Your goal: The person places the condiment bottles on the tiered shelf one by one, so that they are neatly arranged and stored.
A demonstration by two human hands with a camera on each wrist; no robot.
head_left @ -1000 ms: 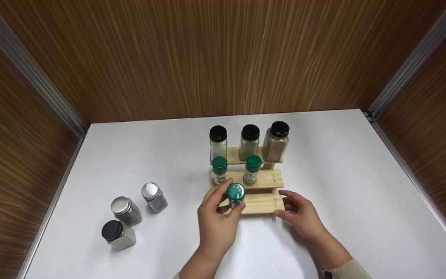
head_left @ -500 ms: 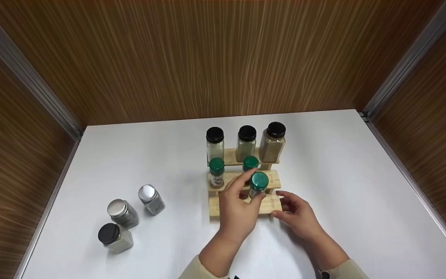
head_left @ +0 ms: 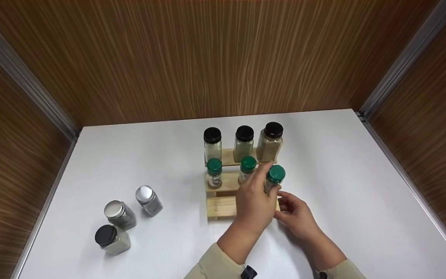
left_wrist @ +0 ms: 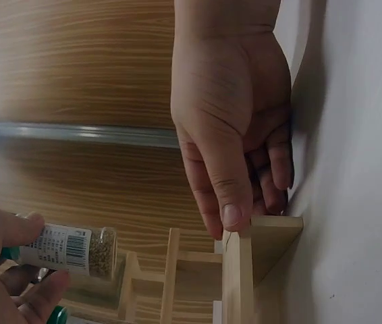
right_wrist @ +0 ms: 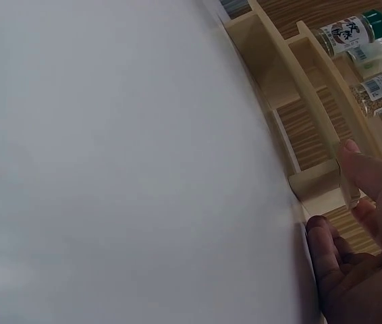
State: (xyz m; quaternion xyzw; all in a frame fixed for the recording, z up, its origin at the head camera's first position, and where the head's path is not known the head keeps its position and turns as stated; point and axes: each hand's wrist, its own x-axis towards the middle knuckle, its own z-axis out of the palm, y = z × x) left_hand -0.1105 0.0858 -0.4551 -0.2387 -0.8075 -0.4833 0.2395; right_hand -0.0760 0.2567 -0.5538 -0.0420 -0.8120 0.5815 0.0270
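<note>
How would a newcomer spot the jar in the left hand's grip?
Find the wooden three-tier rack on the white table. By the right end of its middle tier, as the head view shows it, the left hand holds a small green-capped jar. Two green-capped neighbours stand on that tier; only this one is held.

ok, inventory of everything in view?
table: 1, white, centre
rack: 1, pale wood, on table
tall jars: 3, black caps, top tier
small jars: 3, green caps, two middle tier, one held
loose jars: 3, two silver caps, one black, table left
panels: 3, brown, back, sides
metal strips: 2, grey, back corners
sleeves: 2, beige, lower edge
wrist items: 2, dark, sleeve ends
left hand: 1, holding small jar
right hand: 1, on rack's right end
</note>
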